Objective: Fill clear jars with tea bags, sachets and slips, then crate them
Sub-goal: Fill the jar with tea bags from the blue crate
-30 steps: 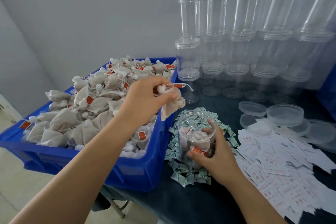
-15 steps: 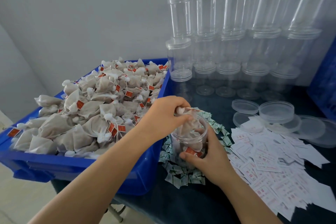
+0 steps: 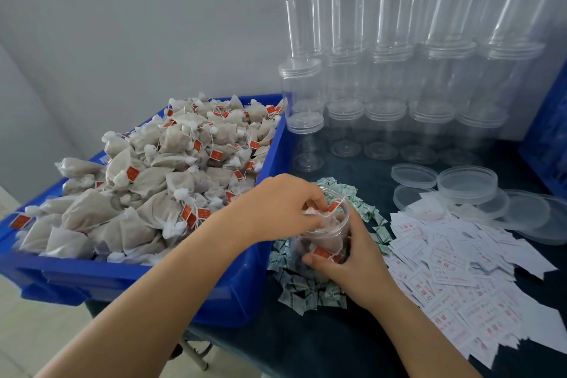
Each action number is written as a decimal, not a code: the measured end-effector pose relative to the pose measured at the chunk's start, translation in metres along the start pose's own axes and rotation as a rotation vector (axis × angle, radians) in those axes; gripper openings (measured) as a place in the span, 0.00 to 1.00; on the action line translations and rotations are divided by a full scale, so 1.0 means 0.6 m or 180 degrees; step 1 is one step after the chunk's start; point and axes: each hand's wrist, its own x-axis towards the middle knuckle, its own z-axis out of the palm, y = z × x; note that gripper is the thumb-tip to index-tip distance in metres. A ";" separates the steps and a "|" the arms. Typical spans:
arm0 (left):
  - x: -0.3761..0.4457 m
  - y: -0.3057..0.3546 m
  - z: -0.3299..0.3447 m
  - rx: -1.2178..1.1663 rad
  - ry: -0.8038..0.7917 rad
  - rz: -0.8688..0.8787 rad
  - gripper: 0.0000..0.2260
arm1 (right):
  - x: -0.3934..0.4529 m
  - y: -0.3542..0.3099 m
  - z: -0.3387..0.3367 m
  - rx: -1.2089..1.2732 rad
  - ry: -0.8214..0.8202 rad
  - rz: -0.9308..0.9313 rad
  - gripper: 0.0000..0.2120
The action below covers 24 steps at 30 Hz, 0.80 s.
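Note:
A clear jar (image 3: 333, 238) stands on the dark table among green-and-white sachets (image 3: 310, 293). Tea bags with red tags lie inside it. My right hand (image 3: 357, 264) grips the jar from the near right side. My left hand (image 3: 283, 209) is over the jar's mouth, its fingertips curled on a tea bag (image 3: 319, 218) that sits at the rim. A blue crate (image 3: 233, 294) heaped with tea bags (image 3: 159, 181) stands to the left. White slips with red print (image 3: 460, 279) are spread out on the right.
Stacked empty clear jars (image 3: 383, 70) line the wall at the back. Loose clear lids (image 3: 466, 184) lie behind the slips. Another blue crate's edge (image 3: 549, 144) shows at the far right. The table's front edge runs below my forearms.
My left hand has carried tea bags from above the crate's corner down into the jar's mouth. My right hand has kept its grip on the jar.

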 end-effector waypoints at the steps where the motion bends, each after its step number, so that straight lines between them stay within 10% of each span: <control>1: 0.001 0.002 -0.002 -0.0050 -0.0112 -0.0031 0.11 | 0.000 -0.001 0.000 -0.0023 0.0007 -0.0002 0.57; 13: 0.017 0.036 -0.009 0.0669 -0.1183 -0.0307 0.15 | 0.001 -0.002 0.000 -0.0030 0.0099 -0.0063 0.46; 18: 0.021 0.046 -0.002 0.0524 -0.1653 -0.0537 0.31 | 0.000 -0.001 -0.001 -0.0177 -0.0044 -0.0019 0.56; 24: 0.019 0.035 0.007 0.0476 -0.1279 -0.0315 0.37 | 0.001 -0.005 -0.004 -0.0143 -0.0030 -0.0002 0.59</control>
